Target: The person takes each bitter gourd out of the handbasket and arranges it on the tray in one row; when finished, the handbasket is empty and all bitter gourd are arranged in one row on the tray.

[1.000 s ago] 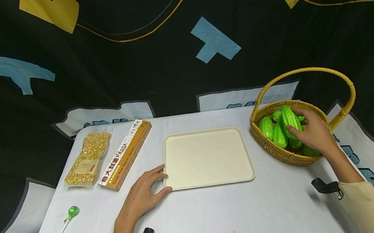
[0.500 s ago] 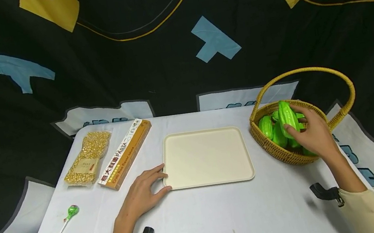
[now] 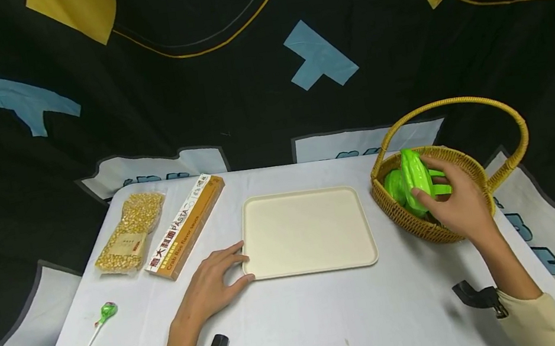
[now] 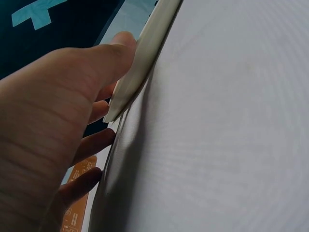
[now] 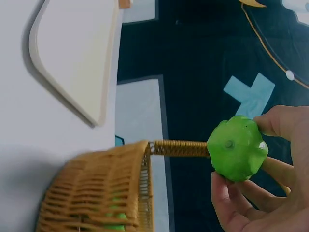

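We observe one ridged green vegetable (image 3: 415,179) held above the wicker basket (image 3: 407,226), other green ones (image 3: 393,185) inside. The right hand (image 3: 457,199) pinches it between thumb and fingers; the left hand (image 3: 212,284), fingers loosely spread, touches the left edge of the tray (image 3: 308,232). Farther left on the tabletop (image 3: 332,320): pasta box (image 3: 186,228), kernel bag (image 3: 131,233), lollipop (image 3: 107,312).

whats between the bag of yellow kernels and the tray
In the head view, the pasta box lies between the bag of kernels and the tray, then white cloth; the left hand touches the tray's left edge.
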Demonstrator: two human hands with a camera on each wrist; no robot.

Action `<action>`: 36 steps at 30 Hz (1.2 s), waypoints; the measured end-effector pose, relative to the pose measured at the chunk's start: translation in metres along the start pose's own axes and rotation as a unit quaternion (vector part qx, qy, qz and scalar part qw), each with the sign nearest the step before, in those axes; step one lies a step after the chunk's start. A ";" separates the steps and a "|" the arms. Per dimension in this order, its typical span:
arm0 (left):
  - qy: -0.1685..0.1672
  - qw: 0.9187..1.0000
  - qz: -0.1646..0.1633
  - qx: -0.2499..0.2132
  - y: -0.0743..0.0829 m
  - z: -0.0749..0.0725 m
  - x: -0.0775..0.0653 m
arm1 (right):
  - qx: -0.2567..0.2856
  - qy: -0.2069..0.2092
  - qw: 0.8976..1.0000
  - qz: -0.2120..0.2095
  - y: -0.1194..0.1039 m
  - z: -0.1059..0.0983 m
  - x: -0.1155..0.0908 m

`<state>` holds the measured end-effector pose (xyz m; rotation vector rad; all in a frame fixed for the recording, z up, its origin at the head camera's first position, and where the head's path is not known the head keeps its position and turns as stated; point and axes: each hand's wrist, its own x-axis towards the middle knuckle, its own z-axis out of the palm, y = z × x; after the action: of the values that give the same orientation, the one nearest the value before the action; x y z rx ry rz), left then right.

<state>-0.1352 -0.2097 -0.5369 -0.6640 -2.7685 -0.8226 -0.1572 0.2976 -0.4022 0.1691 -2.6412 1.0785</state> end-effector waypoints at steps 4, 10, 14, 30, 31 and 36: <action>0.000 1.000 -0.002 -0.001 0.000 0.000 0.000 | 0.007 0.004 1.000 -0.005 -0.006 0.009 -0.003; 0.002 1.000 -0.001 -0.004 0.001 -0.001 0.000 | 0.015 0.001 1.000 -0.018 -0.012 0.026 -0.005; 0.000 1.000 0.000 -0.006 0.001 -0.001 0.000 | 0.019 -0.003 1.000 -0.023 -0.015 0.036 -0.005; -0.002 1.000 0.001 -0.006 -0.003 0.000 -0.001 | 0.053 -0.034 0.997 -0.040 -0.026 0.071 -0.005; -0.001 1.000 0.002 -0.005 -0.003 0.000 -0.001 | 0.055 -0.037 0.997 -0.038 -0.026 0.074 -0.005; 0.002 1.000 0.005 0.000 -0.003 0.000 -0.001 | 0.076 -0.065 0.994 -0.036 -0.026 0.088 -0.002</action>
<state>-0.1354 -0.2123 -0.5387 -0.6757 -2.7591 -0.8211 -0.1689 0.2175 -0.4460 0.3743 -2.6419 1.2853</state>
